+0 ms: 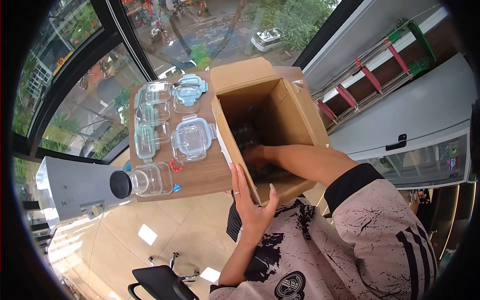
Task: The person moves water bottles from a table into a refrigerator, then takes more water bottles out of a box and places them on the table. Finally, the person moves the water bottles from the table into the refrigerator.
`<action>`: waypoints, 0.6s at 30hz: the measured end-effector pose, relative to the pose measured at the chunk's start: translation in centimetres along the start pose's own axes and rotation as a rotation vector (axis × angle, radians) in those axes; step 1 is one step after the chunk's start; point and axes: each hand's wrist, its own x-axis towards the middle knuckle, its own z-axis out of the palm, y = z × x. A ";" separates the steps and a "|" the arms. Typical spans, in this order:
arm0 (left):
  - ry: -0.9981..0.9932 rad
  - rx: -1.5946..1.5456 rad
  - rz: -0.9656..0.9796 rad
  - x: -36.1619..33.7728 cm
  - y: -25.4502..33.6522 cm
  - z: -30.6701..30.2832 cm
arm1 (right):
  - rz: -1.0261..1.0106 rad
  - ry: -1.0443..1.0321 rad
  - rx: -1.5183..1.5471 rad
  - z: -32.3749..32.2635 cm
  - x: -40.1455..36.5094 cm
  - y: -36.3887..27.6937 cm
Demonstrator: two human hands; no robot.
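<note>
A tall open cardboard box point(300, 107) stands tilted on the wooden table, its flaps folded out. My left hand point(252, 207) grips its near corner, with fingers along the outer left wall and the thumb apart on the near side. Deep inside the box is my right hand point(255, 156); shadow hides its fingers. Dim, glassy shapes point(243, 134) show beside it, too dark to name. Left of the box lie glass food containers with clear blue-rimmed lids point(195, 137) and green-rimmed lids point(145, 142). A glass jar with a black lid point(121, 184) lies near the table's left corner.
On the wooden table point(210, 175) are a red beaded ring point(176, 165) and a small blue object point(176, 187). A white cabinet-like unit point(82, 190) stands left, a black chair point(157, 282) below. Windows rise behind; a red-and-green ladder point(370, 79) leans right.
</note>
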 end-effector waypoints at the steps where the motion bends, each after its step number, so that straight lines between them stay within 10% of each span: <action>1: 0.004 -0.002 0.004 -0.1 0.0 -0.1 | 0.013 -0.024 0.029 -0.1 0.0 -0.3; 9: 0.024 -0.002 0.004 -0.2 0.3 0.2 | -0.040 0.071 -0.257 -6.1 -3.1 -3.7; 11: 0.042 0.018 0.019 -0.4 0.1 0.3 | 0.068 -0.278 -0.234 -13.4 -5.7 -6.2; 18: 0.101 0.070 0.064 -0.9 -0.3 0.7 | -0.115 1.234 0.715 -20.6 -24.9 -0.7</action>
